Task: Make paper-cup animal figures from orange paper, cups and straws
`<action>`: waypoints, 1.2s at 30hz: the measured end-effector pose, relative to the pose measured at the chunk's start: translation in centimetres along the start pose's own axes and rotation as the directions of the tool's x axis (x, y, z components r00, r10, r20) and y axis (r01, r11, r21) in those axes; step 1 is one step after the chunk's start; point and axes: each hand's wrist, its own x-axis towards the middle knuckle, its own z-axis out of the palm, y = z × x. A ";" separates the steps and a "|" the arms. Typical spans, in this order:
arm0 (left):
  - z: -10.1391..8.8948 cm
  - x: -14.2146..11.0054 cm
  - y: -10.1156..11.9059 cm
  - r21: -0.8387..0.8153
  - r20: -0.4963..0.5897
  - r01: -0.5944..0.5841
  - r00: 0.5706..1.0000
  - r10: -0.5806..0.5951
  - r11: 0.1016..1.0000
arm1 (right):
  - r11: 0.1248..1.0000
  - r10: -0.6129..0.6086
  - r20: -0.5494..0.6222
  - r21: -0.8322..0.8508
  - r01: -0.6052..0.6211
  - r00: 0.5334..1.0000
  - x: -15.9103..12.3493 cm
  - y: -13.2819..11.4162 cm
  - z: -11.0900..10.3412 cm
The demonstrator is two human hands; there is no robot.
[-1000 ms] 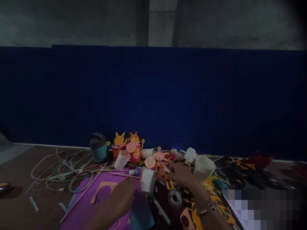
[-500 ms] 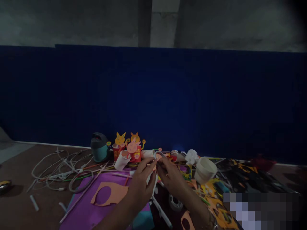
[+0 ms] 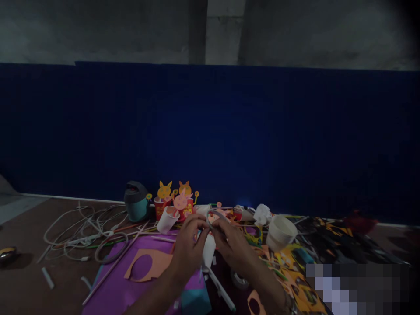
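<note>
My left hand (image 3: 190, 238) and my right hand (image 3: 231, 238) meet at the middle of the table, fingers bent and thumbs close together. Between their fingertips is a thin pale ring that looks like a roll of tape (image 3: 210, 215). The right fingers wrap its near side; the left fingertips pinch at its left edge. Just below the hands a white paper cup (image 3: 208, 253) lies partly hidden. Behind them stand red paper cups (image 3: 161, 209) with orange and pink paper animal faces. A white cup (image 3: 167, 220) with a pink face (image 3: 180, 202) leans in front.
Purple sheets (image 3: 111, 288) bear a cut-out orange piece (image 3: 149, 264). To the left lie tangled white cables (image 3: 88, 232) and a teal-and-grey container (image 3: 136, 203). At right are a pale tub (image 3: 281, 232), crumpled tissue (image 3: 262, 214) and yellow paper scraps (image 3: 303, 291). A blue partition (image 3: 210, 131) stands behind.
My right hand came back from the paper pieces with the ring, and my left hand left the white cup to join it. Over the last half second both hands shifted slightly left.
</note>
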 end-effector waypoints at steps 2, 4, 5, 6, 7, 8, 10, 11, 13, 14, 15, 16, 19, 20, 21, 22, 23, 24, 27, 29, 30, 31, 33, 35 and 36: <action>0.0 -0.1 0.2 -0.001 0.003 -0.008 1.000 0.008 1.000 | 1.000 -0.006 -0.005 -0.013 0.006 1.000 0.0 0.1 0.1; 0.0 -0.2 0.3 -0.001 0.003 -0.023 1.000 0.023 1.000 | 0.999 -0.018 -0.031 -0.029 0.017 0.999 0.1 0.2 0.2; 0.0 -0.3 0.3 0.001 0.000 -0.030 1.000 0.030 1.000 | 0.999 -0.026 -0.045 -0.037 0.025 0.999 0.1 0.2 0.3; 0.1 -0.3 0.4 0.004 -0.004 -0.037 0.999 0.037 0.999 | 0.999 -0.033 -0.058 -0.043 0.031 0.998 0.1 0.2 0.3; 0.1 -0.4 0.4 0.007 -0.012 -0.045 0.999 0.046 0.999 | 0.998 -0.039 -0.071 -0.045 0.036 0.997 0.1 0.2 0.4; 0.2 -0.5 0.5 0.010 -0.021 -0.051 0.998 0.051 0.999 | 0.999 -0.042 -0.082 -0.037 0.039 0.996 0.0 0.0 0.4; 0.4 -0.7 0.7 0.005 -0.038 -0.057 0.998 0.057 0.998 | 0.999 -0.031 -0.097 0.028 0.034 0.995 -0.1 -0.2 0.6; 0.4 -0.7 0.8 -0.006 -0.043 -0.058 0.997 0.058 0.998 | 0.996 -0.012 -0.099 0.092 0.021 0.995 -0.1 -0.3 0.8; 0.4 -0.7 1.0 -0.054 -0.065 -0.049 0.997 0.046 0.997 | 0.958 0.061 -0.096 0.284 -0.031 0.994 0.0 -0.3 0.9; 0.2 -0.5 1.0 -0.092 -0.088 -0.028 0.996 0.020 0.995 | 0.920 0.111 -0.092 0.386 -0.068 0.990 0.1 -0.2 0.9; -0.1 -0.3 1.0 -0.140 -0.119 0.005 0.993 -0.022 0.990 | 0.878 0.165 -0.094 0.468 -0.103 0.982 0.2 0.1 0.7; -0.4 0.1 0.9 -0.193 -0.151 0.048 0.986 -0.078 0.980 | 0.844 0.218 -0.101 0.519 -0.136 0.971 0.4 0.6 0.4; -1.9 1.6 -0.1 -0.322 -0.171 0.198 0.950 -0.263 0.926 | 0.909 0.303 -0.188 0.351 -0.224 0.934 1.0 2.7 -0.8; -2.3 2.0 -0.6 -0.342 -0.110 0.252 0.946 -0.305 0.905 | 0.948 0.296 -0.212 0.185 -0.259 0.932 1.2 3.5 -1.2; -2.6 2.4 -1.2 -0.361 -0.031 0.307 0.940 -0.340 0.881 | 0.952 0.299 -0.215 -0.006 -0.307 0.930 1.2 4.4 -1.4; -2.8 2.6 -1.8 -0.373 0.039 0.361 0.927 -0.374 0.855 | 0.916 0.307 -0.170 -0.216 -0.339 0.937 1.2 5.3 -1.4; -2.8 2.7 -2.3 -0.377 0.092 0.411 0.909 -0.408 0.830 | 0.846 0.336 -0.100 -0.405 -0.346 0.937 1.1 6.0 -1.3; -2.8 2.7 -2.9 -0.380 0.131 0.450 0.891 -0.434 0.808 | 0.812 0.363 -0.074 -0.465 -0.354 0.929 0.9 6.7 -1.1; -2.4 2.0 -4.1 -0.403 0.238 0.538 0.843 -0.483 0.740 | 0.755 0.413 -0.050 -0.540 -0.372 0.909 0.4 7.7 -0.3; -2.2 1.3 -4.4 -0.422 0.281 0.572 0.820 -0.499 0.704 | 0.729 0.430 -0.064 -0.564 -0.388 0.901 0.2 7.6 -0.1; -2.1 1.1 -4.3 -0.428 0.291 0.584 0.812 -0.506 0.690 | 0.714 0.435 -0.077 -0.577 -0.396 0.897 0.3 7.4 -0.1; -2.1 0.9 -4.1 -0.430 0.296 0.593 0.805 -0.514 0.681 | 0.715 0.427 -0.086 -0.577 -0.394 0.900 0.4 7.0 -0.2; -2.0 0.7 -3.5 -0.417 0.309 0.607 0.795 -0.522 0.676 | 0.795 0.354 -0.084 -0.498 -0.347 0.931 0.9 6.0 -0.2; -2.0 0.7 -2.6 -0.394 0.330 0.608 0.794 -0.511 0.690 | 0.943 0.186 -0.084 -0.264 -0.202 0.979 1.2 4.7 0.1; -1.9 0.6 -2.3 -0.387 0.339 0.598 0.800 -0.494 0.702 | 0.980 0.111 -0.109 -0.156 -0.127 0.988 1.3 4.0 0.3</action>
